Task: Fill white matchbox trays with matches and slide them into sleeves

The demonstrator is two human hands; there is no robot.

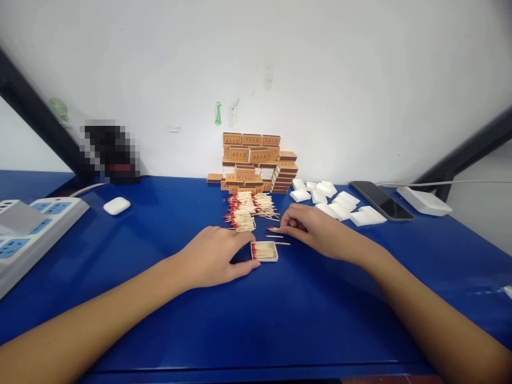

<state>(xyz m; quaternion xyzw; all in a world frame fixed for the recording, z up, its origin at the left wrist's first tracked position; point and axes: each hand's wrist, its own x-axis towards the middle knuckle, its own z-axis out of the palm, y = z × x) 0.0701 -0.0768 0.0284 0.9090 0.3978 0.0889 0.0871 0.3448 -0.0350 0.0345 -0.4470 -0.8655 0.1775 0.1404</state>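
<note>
A small white tray (pixel 273 258) holding red-tipped matches lies on the blue table (pixel 256 314). My left hand (pixel 214 256) rests beside the tray's left edge, thumb and fingers curled against it. My right hand (pixel 314 228) is just behind and right of the tray, fingers pinched on a match (pixel 273 229). Two loose matches (pixel 276 236) lie between my right hand and the tray. A heap of matches (pixel 250 209) sits behind the tray.
Stacked brown matchboxes (pixel 256 160) stand against the wall. Several empty white trays (pixel 340 205) lie at the right, then a phone (pixel 382 200) and a white adapter (pixel 424 200). A power strip (pixel 28 229) and a white earbud case (pixel 116 205) lie at the left.
</note>
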